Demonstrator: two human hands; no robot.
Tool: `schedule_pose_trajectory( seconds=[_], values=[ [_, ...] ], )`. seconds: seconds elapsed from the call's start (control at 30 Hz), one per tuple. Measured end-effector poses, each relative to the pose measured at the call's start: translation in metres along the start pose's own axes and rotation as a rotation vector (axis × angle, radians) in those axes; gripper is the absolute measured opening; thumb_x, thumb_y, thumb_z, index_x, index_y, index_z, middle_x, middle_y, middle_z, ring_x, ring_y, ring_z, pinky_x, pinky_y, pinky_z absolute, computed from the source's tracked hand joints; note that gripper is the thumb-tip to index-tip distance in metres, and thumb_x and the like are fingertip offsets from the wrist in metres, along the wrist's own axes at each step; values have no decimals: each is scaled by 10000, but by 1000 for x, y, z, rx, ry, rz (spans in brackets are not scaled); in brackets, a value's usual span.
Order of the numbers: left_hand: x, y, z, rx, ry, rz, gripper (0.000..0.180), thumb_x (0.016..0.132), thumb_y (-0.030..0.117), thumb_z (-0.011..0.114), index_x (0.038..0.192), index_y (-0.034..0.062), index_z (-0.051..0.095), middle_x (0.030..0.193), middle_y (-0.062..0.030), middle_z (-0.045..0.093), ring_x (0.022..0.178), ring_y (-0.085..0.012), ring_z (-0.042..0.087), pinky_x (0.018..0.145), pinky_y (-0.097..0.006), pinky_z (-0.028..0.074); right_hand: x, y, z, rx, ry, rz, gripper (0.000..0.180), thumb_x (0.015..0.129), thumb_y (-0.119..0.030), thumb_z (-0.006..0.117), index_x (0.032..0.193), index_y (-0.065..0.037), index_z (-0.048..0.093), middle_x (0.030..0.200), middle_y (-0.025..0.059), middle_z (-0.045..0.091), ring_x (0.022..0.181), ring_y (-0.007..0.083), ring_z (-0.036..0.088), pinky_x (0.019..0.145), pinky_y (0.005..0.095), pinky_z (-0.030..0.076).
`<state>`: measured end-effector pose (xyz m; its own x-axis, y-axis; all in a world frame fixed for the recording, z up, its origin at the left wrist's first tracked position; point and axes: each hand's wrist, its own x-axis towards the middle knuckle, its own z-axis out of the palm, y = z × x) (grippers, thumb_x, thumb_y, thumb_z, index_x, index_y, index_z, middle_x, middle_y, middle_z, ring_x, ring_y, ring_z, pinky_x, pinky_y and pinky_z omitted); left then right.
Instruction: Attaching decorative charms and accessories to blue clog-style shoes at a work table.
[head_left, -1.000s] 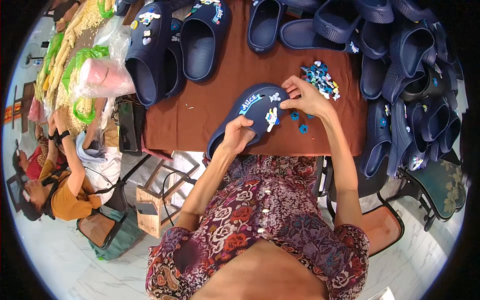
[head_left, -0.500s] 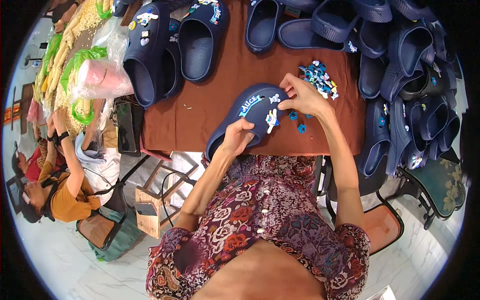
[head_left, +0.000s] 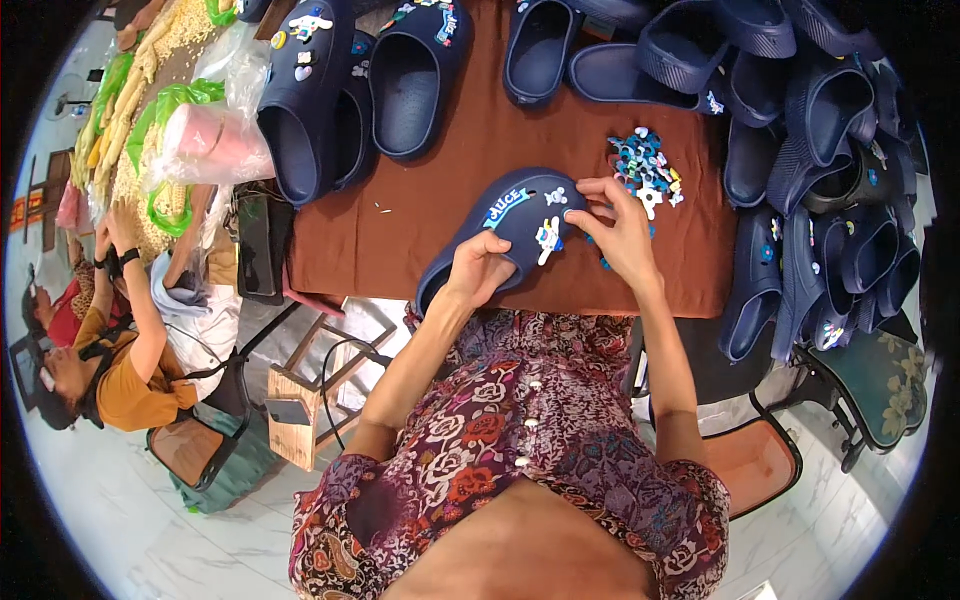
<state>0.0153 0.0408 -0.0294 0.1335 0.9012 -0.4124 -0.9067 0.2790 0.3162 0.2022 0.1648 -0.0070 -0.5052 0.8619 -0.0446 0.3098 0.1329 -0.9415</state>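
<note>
On the bench [head_left: 350,255], the left hand [head_left: 480,268] clasps a clog [head_left: 520,232] near its opening. At the toe, the right hand [head_left: 622,238] curls thumb toward fingers; I cannot tell whether it pinches anything. Charms [head_left: 645,165] lie just beyond.

FREE: brown cloth [head_left: 400,215] left of held clog [head_left: 522,236] | OBSTACLES: charm pile [head_left: 645,165], clog heap [head_left: 755,165] rightward

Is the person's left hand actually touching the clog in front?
Touching: the head view shows the left hand gripping the clog, its thumb lying on the upper.
</note>
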Motion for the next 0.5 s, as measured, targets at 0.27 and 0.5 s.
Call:
schedule_pose_trajectory(
  seconds=[0.27,0.5],
  values=[
    [0,-3,-8,-10,-35,-1,516,793,108,522,1258,-115,531,1281,-194,604,1213,-312,561,1089,-434,389,-21,-9,7,-317,141,-169,165,808,-146,751,924,-55,679,1019,81,618,936,259,622,774,369,501],
    [-5,-16,-20,88,-14,-41,406,829,102,552,1192,-76,595,1201,-130,643,1136,-233,585,1038,-373,397,-22,-2,0,-75,19,-16,136,841,-67,727,915,-8,629,894,63,606,794,166,629,697,278,514]
  ],
)
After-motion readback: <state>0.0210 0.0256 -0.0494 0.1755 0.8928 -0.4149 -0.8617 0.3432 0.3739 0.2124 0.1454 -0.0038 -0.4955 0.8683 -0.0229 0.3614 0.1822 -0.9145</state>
